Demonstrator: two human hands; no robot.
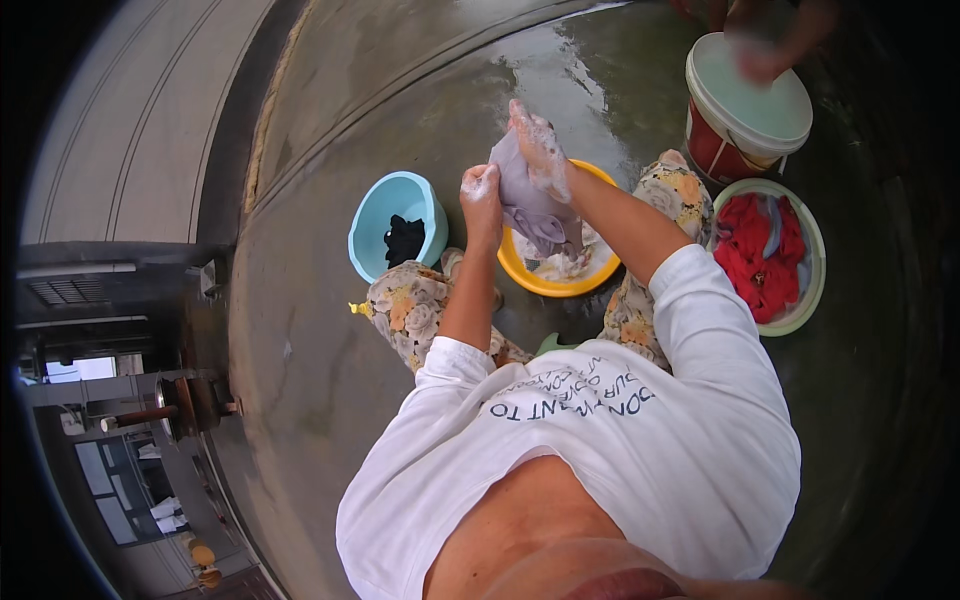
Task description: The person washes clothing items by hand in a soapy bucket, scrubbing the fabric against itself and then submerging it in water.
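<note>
A wet lilac-grey cloth (pixel 521 184) hangs between my two soapy hands, over a yellow basin (pixel 559 289) that holds suds and more fabric. My left hand (pixel 480 187) is closed on the cloth's left edge. My right hand (pixel 541 150), lathered with foam, lies along the cloth's upper right side with its fingers extended; whether it also grips a fold is hard to tell. The lower part of the cloth is bunched and droops toward the foam in the basin.
Left of the basin, a light blue basin (pixel 366 225) holds a black cloth (pixel 405 238). At right, a pale green basin (pixel 817 300) holds red garments (pixel 757 255). Behind it stands a white-rimmed bucket (pixel 697 79) of cloudy water, with another person's blurred hand over it. The concrete floor is wet.
</note>
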